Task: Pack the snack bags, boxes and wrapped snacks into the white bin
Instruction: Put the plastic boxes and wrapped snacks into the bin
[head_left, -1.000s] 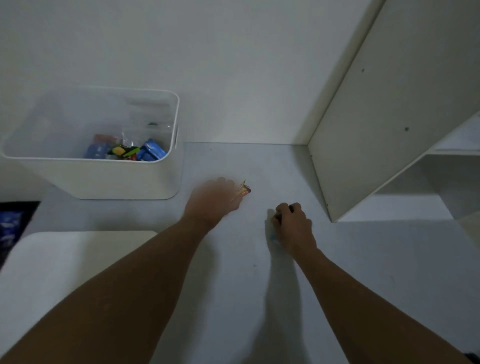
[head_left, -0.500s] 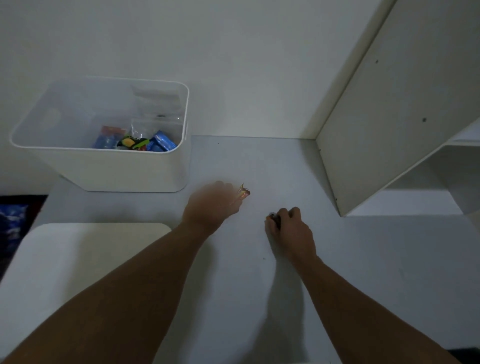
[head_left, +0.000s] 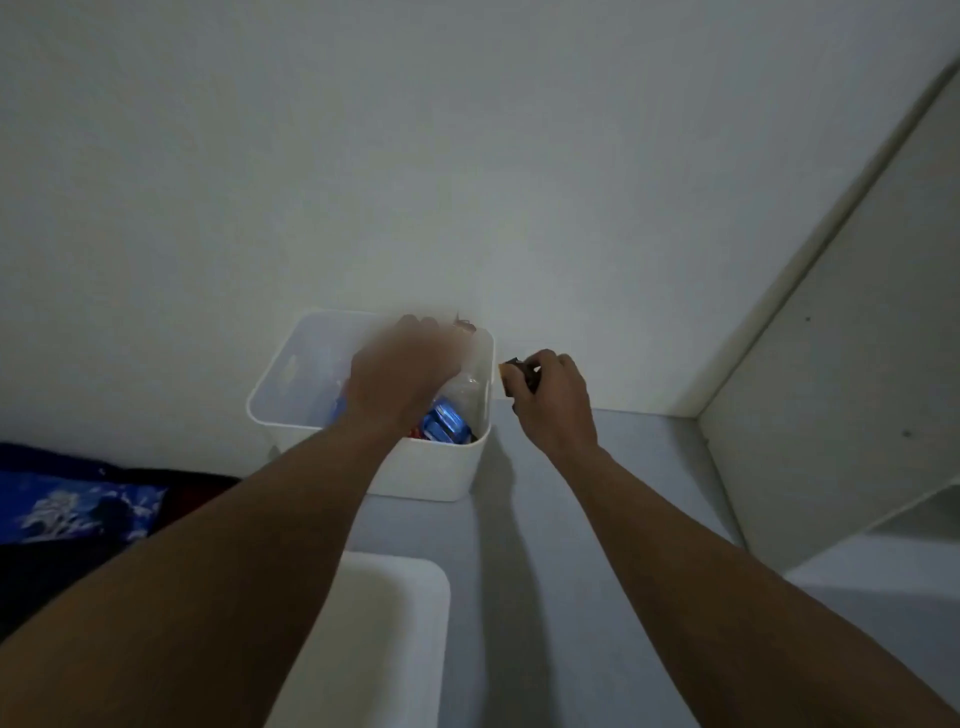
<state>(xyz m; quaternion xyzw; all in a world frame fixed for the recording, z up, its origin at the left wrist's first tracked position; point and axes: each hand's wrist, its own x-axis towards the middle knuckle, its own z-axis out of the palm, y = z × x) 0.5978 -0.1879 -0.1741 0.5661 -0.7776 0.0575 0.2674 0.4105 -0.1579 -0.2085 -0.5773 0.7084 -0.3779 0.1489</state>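
The white bin (head_left: 436, 475) stands on the grey table against the wall, with blue wrapped snacks (head_left: 445, 427) inside. My left hand (head_left: 402, 374), blurred, is over the bin's opening and pinches a small reddish wrapped snack (head_left: 464, 325) whose tip shows beyond the fingers. Just to the right of the bin's rim, above the table, my right hand (head_left: 553, 402) grips a small dark wrapped snack (head_left: 519, 375) with a tan end. Both arms reach forward from the bottom of the view.
A white lid or tray (head_left: 384, 639) lies on the table near me, left of centre. A white shelf unit's side panel (head_left: 831, 405) rises at the right. Dark blue patterned fabric (head_left: 78, 506) lies at the left beyond the table.
Both hands rose from the table and moved to the bin, each carrying its small snack. The left hand is now over the bin's opening. The camera has swung so the bin sits centrally.
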